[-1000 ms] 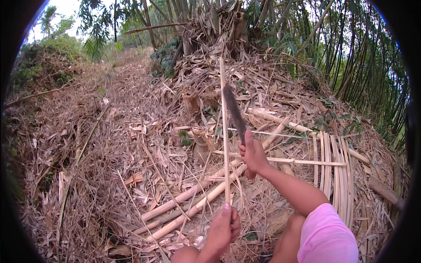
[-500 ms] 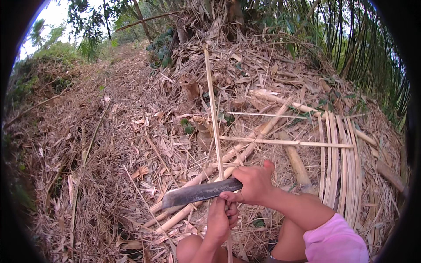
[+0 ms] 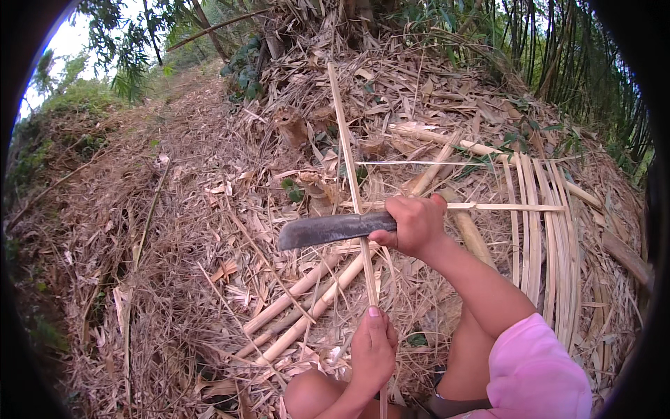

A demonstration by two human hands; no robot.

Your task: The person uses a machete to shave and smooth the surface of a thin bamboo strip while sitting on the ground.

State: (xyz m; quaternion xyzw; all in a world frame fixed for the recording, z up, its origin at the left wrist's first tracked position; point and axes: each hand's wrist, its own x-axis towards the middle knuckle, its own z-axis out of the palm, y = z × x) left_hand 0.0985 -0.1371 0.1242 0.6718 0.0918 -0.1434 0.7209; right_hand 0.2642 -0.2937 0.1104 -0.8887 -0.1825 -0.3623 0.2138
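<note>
My right hand [image 3: 417,225] grips the handle of a dark, curved machete [image 3: 328,229], blade held sideways and pointing left across a long thin bamboo strip [image 3: 347,150]. The strip runs from my lap straight away from me toward the bamboo clump. My left hand [image 3: 373,348] is closed around the strip's near end, thumb up along it, just below the blade. The blade sits against or just in front of the strip; contact cannot be told.
Dry bamboo leaves and husks cover the sloping ground. Several split bamboo slats [image 3: 543,230] lie side by side at the right. Round bamboo poles [image 3: 307,300] lie diagonally under the blade. Standing bamboo stems [image 3: 558,49] rise at the back right. A dirt path [image 3: 174,105] climbs left.
The machete swung down from upright to sideways one second ago, and has since lifted a little up the strip. My left hand keeps its hold on the strip.
</note>
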